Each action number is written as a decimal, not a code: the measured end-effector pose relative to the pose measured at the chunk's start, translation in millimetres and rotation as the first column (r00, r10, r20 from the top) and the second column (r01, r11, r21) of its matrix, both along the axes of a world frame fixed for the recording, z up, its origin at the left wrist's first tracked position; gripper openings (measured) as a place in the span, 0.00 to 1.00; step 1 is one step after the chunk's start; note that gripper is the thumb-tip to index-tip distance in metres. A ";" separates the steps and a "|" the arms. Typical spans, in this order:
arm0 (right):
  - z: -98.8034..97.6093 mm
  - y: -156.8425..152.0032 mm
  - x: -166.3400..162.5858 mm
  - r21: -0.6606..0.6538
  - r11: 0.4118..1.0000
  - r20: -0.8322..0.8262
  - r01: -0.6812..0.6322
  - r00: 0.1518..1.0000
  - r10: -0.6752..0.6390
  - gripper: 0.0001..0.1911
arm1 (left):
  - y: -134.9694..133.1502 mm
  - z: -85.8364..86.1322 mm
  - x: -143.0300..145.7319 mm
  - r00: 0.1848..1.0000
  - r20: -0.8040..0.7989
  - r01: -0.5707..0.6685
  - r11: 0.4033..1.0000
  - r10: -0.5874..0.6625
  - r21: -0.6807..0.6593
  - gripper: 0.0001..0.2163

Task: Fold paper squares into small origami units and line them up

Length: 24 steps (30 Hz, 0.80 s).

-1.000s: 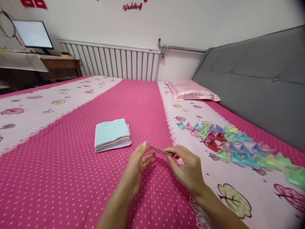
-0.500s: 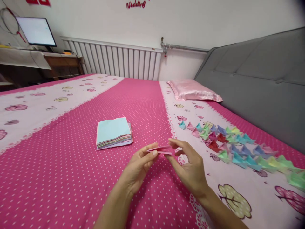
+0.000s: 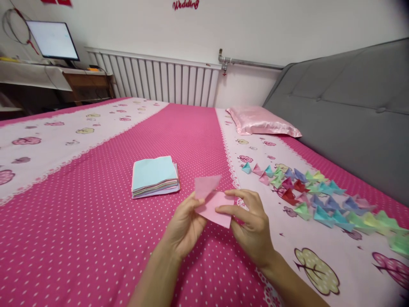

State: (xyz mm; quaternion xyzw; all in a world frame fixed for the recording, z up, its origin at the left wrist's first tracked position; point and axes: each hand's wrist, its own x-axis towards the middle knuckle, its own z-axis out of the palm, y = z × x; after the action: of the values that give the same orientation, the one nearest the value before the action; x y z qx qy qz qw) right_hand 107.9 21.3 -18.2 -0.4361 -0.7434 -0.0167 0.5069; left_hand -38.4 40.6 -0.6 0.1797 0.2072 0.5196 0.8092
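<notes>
A pink sheet of paper [image 3: 213,205], partly unfolded with one flap standing up, is held above the bed between both hands. My left hand [image 3: 184,224] pinches its left edge with thumb and fingers. My right hand [image 3: 252,224] pinches its right side, thumb on top. A stack of coloured square papers [image 3: 155,175] with a light blue sheet on top lies on the pink dotted bedspread [image 3: 79,221], just beyond my left hand. Several folded paper shapes [image 3: 306,194] in blue, green, pink and red lie in rows to the right of my right hand.
A pink satin pillow [image 3: 262,121] lies at the head of the bed beside the grey padded headboard [image 3: 348,111]. A white radiator [image 3: 159,81] runs along the far wall. A monitor [image 3: 53,40] stands on a desk at the far left.
The pink paper was folded flat and held edge-on; now it has opened out, its face turned toward me with one flap raised. Both hands have drawn slightly nearer.
</notes>
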 end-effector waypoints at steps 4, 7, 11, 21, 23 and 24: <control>-1.0 -1.6 -0.4 0.001 0.999 -0.025 0.037 0.999 -0.037 0.16 | 0.2 6.4 2.1 0.995 0.032 -0.094 0.996 0.094 -0.003 0.20; -2.5 -1.5 -0.8 -0.017 0.999 -0.040 0.029 0.999 -0.030 0.18 | 0.3 6.7 2.4 0.996 0.050 -0.078 0.997 0.079 -0.011 0.19; -4.0 -0.6 -1.5 -0.098 0.995 -0.060 -0.015 0.998 0.009 0.22 | -0.4 4.8 1.7 0.994 0.108 -0.028 0.999 0.029 -0.016 0.18; -4.3 -0.6 -3.1 -0.281 0.954 -0.221 -0.100 0.974 0.037 0.12 | 0.0 0.5 -0.7 0.982 0.180 0.061 0.998 -0.060 -0.001 0.18; -4.2 -0.5 -2.9 -0.291 0.949 -0.254 -0.118 0.966 0.043 0.11 | -0.8 -0.3 0.3 0.981 0.177 0.073 0.997 -0.073 0.009 0.18; -4.0 -0.5 -2.9 -0.291 0.948 -0.270 -0.128 0.962 0.047 0.10 | -1.2 -0.7 0.8 0.982 0.171 0.077 0.997 -0.079 0.015 0.17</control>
State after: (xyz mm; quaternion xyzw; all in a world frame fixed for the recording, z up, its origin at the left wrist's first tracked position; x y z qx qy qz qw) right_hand 105.0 20.8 -22.1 -0.4742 -0.6828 0.1785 0.5264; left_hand -37.6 39.4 -1.3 0.1458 0.1273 0.5020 0.8429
